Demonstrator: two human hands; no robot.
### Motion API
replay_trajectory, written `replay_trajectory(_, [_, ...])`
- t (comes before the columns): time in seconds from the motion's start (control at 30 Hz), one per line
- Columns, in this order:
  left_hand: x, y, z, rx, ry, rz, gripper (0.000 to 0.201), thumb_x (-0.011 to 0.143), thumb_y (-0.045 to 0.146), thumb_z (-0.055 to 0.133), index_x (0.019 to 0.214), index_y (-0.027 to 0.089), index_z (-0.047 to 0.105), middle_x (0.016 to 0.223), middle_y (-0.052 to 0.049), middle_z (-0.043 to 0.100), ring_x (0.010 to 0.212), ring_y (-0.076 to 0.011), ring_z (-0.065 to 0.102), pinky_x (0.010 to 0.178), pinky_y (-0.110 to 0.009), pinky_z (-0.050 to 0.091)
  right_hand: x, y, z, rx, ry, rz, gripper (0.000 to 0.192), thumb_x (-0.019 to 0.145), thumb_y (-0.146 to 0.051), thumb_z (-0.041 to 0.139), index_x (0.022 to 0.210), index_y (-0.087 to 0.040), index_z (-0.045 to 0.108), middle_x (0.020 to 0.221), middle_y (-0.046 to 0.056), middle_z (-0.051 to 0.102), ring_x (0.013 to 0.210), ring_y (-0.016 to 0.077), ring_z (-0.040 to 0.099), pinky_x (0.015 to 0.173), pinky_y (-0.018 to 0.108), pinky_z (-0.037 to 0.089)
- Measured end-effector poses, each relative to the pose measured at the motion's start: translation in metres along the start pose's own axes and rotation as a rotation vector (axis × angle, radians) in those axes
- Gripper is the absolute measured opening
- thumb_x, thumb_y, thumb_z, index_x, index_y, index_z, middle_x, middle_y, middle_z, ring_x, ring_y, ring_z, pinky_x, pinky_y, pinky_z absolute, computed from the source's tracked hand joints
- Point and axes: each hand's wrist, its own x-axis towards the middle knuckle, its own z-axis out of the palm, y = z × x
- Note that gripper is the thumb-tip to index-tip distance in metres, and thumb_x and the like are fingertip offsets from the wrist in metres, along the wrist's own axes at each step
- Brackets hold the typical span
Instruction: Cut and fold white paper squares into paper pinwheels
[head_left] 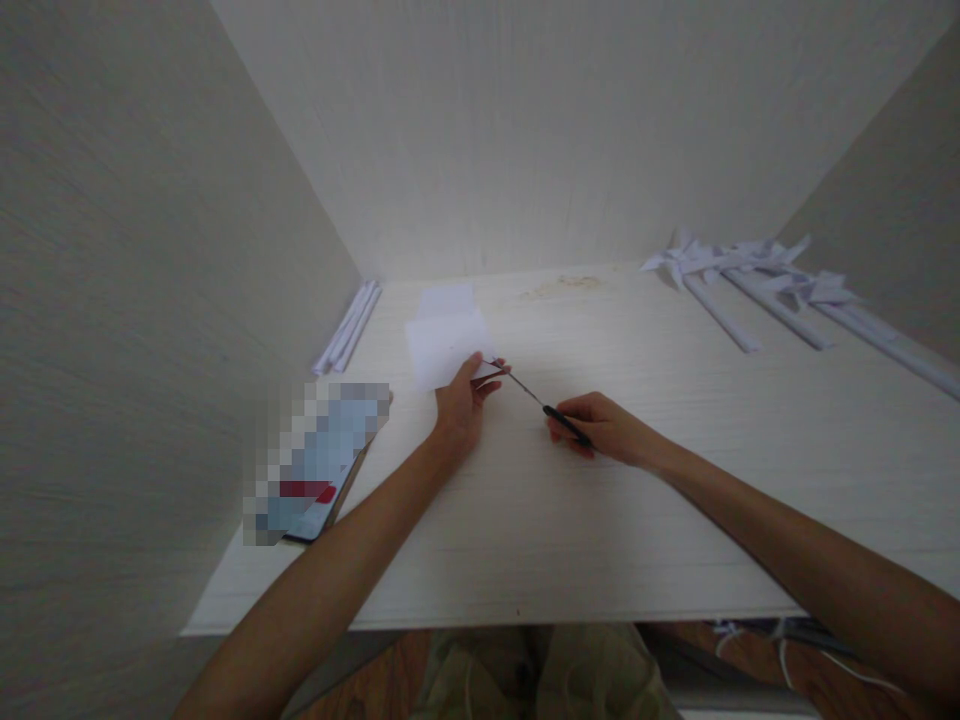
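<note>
Left grip (463,398) pinches the near edge of a white paper sheet (448,348), pinning it flat so it can't slide; right grip (600,428) is closed on the black handles of one pair of scissors (536,398), blades pointing at that pinch. Second sheet just beyond. Rolled paper sticks: roughly four far right (780,300) (hard to count), some far left (349,328) on the worktop (600,530).

A home craft nook: a pale wooden desk (675,520) boxed in by plain walls, with rolled paper pinwheels (757,275) piled at its far right corner
</note>
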Motion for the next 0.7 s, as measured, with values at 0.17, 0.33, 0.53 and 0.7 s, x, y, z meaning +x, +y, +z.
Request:
replay_trajectory(0.17, [-0.0011,0.0010,0.0005,-0.002,0.001,0.002,0.004,0.071,0.016,0.056,0.073,0.013,0.056,0.062,-0.001,0.064,0.056,-0.0110,0.063,0.044,-0.016,0.043,0.0002,-0.0009,0.0006,-0.019,0.000,-0.012,0.031,0.074,-0.043,0.050,0.061,-0.016,0.051,0.042,-0.006,0.040,0.038,0.0055,0.036,0.040,0.021,0.025])
replay_trajectory(0.33, [-0.0011,0.0027,0.0013,-0.037,0.049,0.014,0.004,0.072,0.016,0.055,0.074,0.013,0.055,0.063,0.000,0.064,0.058,-0.0103,0.063,0.046,-0.015,0.044,0.0003,0.0015,0.0000,-0.066,0.004,-0.008,0.032,0.072,-0.044,0.054,0.057,-0.017,0.047,0.042,-0.006,0.040,0.039,0.0059,0.035,0.040,0.022,0.024])
replay_trajectory(0.53, [-0.0021,0.0010,0.0018,0.038,0.013,0.034,0.009,0.068,0.020,0.059,0.073,0.013,0.057,0.064,-0.001,0.064,0.057,-0.0102,0.062,0.045,-0.016,0.042,0.0018,-0.0019,0.0023,0.082,0.182,-0.037,0.032,0.065,-0.042,0.063,0.057,-0.017,0.044,0.045,-0.006,0.043,0.039,0.0046,0.034,0.039,0.021,0.023])
replay_trajectory(0.7, [-0.0098,-0.0044,0.0031,0.247,-0.152,-0.005,0.016,0.061,0.025,0.065,0.072,0.015,0.060,0.072,-0.003,0.065,0.063,-0.0131,0.061,0.046,-0.019,0.043,0.0064,0.0000,0.0024,0.294,0.465,-0.089,0.030,0.060,-0.040,0.067,0.067,-0.017,0.050,0.056,-0.003,0.055,0.040,0.0042,0.037,0.037,0.020,0.027])
